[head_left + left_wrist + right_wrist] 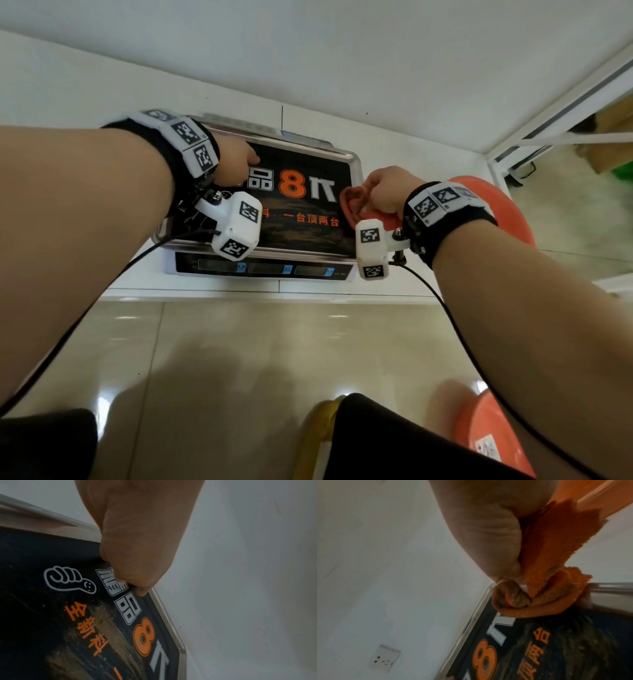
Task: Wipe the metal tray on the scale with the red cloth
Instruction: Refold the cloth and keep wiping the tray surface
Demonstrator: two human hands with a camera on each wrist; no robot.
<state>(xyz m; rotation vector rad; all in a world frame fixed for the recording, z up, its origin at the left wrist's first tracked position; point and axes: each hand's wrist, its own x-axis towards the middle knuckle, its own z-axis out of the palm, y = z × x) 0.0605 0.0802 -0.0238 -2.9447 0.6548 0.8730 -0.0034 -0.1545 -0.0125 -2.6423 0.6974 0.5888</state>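
Observation:
The metal tray [356, 161] sits on a white scale [267, 269], its inside covered by a black film with orange and white print and brown smears. My left hand [236, 164] is over the tray's far left part; in the left wrist view its curled fingertips [140, 591] press on the black surface just inside the far rim [169, 620]. My right hand [387, 192] grips the bunched red cloth [352, 205] at the tray's right side. The cloth [547, 561] hangs from the fist and its lower fold touches the tray near the rim [471, 622].
The scale stands on a low white ledge [394, 287] against a white wall with a socket [384, 658]. An orange plastic basin [507, 205] lies just right of the tray. Another orange item [493, 438] sits on the tiled floor below. Cables trail from both wrists.

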